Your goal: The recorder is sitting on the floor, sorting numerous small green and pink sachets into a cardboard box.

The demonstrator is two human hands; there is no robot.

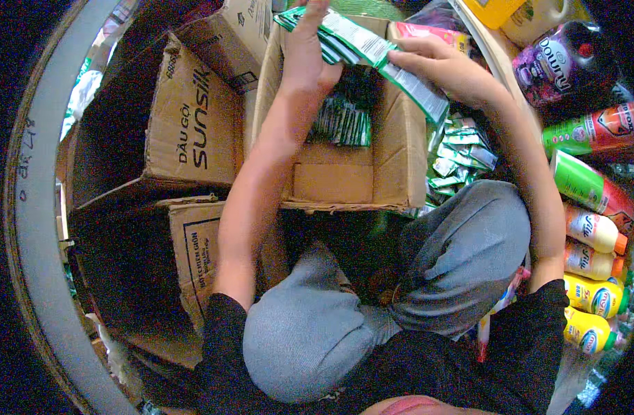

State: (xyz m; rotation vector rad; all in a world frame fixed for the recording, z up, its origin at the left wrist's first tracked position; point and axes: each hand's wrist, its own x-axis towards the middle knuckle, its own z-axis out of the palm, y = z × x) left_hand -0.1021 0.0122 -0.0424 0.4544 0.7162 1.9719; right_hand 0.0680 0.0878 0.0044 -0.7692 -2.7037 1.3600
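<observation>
A folded strip of green and white sachets (358,36) stretches between my hands above an open cardboard box (334,183). My left hand (307,52) grips its folded, layered end, with the thumb on top. Farther right, my right hand (438,63) has its fingers closed on the strip's edge, and a loose length hangs toward the box's right wall. Inside the box a row of similar green sachets (341,123) stands packed together; the far part of the box is dark and partly hidden by the strip and my left arm.
Loose sachets (462,153) are heaped right of the box. Open cardboard cartons (192,114) crowd the left side. Along the right stand a purple bottle (556,66), green and red cans (590,183) and yellow bottles (590,296). My bent knees (469,256) are close in front.
</observation>
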